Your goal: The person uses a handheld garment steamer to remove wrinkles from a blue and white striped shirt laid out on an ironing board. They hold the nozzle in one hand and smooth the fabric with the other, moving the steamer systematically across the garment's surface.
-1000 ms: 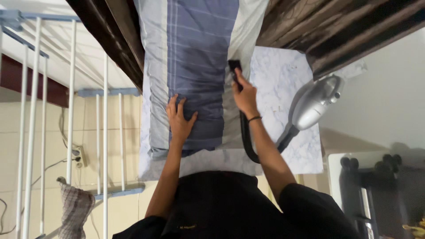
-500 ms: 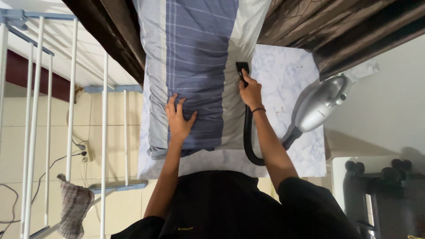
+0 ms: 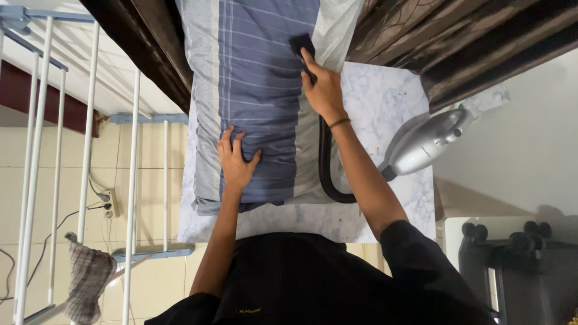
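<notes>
A blue and grey striped pillowcase (image 3: 259, 90) lies lengthwise on a marble-patterned table (image 3: 385, 102). My left hand (image 3: 236, 161) presses flat on its near end, fingers spread. My right hand (image 3: 323, 90) is closed around the black steamer head (image 3: 301, 47), which rests on the cloth near the blue and grey seam. A black hose (image 3: 325, 165) runs from that head, under my forearm, to the silver steamer body (image 3: 424, 144) lying on the table at the right.
A white and blue drying rack (image 3: 90, 150) stands at the left with a checked cloth (image 3: 87, 283) hanging on it. Dark brown curtains (image 3: 445, 42) hang behind the table. A power strip (image 3: 108, 204) lies on the tiled floor. Dark equipment (image 3: 512, 265) sits at the lower right.
My right hand has pushed the steamer head away from me and to the left, from the grey edge onto the seam higher up the pillowcase. The left hand has stayed pressed down.
</notes>
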